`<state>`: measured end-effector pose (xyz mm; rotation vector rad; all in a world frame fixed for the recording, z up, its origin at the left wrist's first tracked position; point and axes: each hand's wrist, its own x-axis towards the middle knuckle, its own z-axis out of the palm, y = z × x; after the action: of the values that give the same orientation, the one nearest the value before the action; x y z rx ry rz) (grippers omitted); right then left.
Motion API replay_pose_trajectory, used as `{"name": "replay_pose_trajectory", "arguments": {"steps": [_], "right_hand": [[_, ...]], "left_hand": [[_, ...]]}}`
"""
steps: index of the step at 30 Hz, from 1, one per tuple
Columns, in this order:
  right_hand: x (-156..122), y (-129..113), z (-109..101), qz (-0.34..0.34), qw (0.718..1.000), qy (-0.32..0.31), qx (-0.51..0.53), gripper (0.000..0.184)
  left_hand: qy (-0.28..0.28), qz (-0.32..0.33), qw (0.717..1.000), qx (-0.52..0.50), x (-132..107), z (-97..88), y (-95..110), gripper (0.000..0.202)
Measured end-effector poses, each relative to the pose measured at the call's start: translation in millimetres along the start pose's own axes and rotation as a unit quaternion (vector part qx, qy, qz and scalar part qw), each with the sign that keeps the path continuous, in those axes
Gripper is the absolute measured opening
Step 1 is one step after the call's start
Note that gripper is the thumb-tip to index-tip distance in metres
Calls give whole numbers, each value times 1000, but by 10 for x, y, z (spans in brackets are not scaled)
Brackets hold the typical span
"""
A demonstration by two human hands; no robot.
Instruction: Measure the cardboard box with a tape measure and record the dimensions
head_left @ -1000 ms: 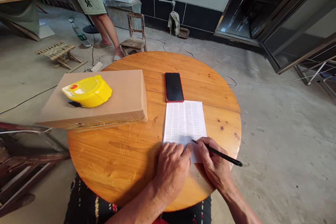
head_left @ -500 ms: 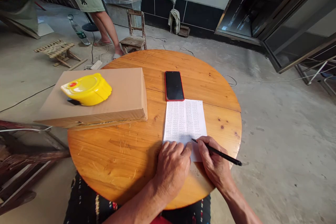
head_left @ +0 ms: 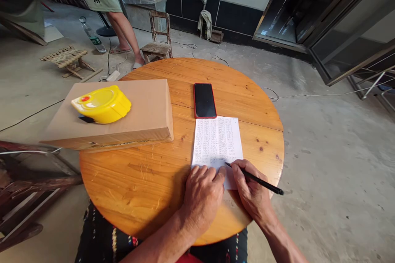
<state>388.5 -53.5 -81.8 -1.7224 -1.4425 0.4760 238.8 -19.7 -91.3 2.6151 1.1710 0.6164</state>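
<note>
A white sheet of paper (head_left: 216,141) covered with columns of small handwritten marks lies on the round wooden table (head_left: 148,185). Palm down across its lower left part rests my left hand (head_left: 205,193), fingers bent and bearing on the paper without gripping anything. My right hand (head_left: 253,189) is closed around a black pen (head_left: 262,181), whose tip meets the sheet near the last written rows. Both hands are close together, with the left thumb near the pen tip. Just beyond the sheet's top edge a phone (head_left: 205,100) with a red case lies screen up.
To the left, a cardboard box (head_left: 145,102) bears a yellow tape measure (head_left: 105,104). Behind the table are a small wooden chair (head_left: 157,47), a folding stool (head_left: 64,57), a water bottle (head_left: 92,37) and a standing person's legs (head_left: 125,31). Cables run over the floor.
The pen's rear end has shifted very slightly, and the person's shorts in the background have moved a little. My left hand has stayed in place.
</note>
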Motion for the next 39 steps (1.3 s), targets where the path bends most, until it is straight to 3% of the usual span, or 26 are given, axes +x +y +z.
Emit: {"name": "replay_pose_trajectory", "arguments": {"steps": [18, 39], "right_hand": [[-25, 8, -17, -1, 1000, -18, -11, 20], [-47, 39, -21, 4, 1000, 19, 1, 18]], "left_hand": [[10, 5, 1000, -3, 0, 18, -7, 23], [18, 15, 1000, 0, 8, 48, -31, 26]]}}
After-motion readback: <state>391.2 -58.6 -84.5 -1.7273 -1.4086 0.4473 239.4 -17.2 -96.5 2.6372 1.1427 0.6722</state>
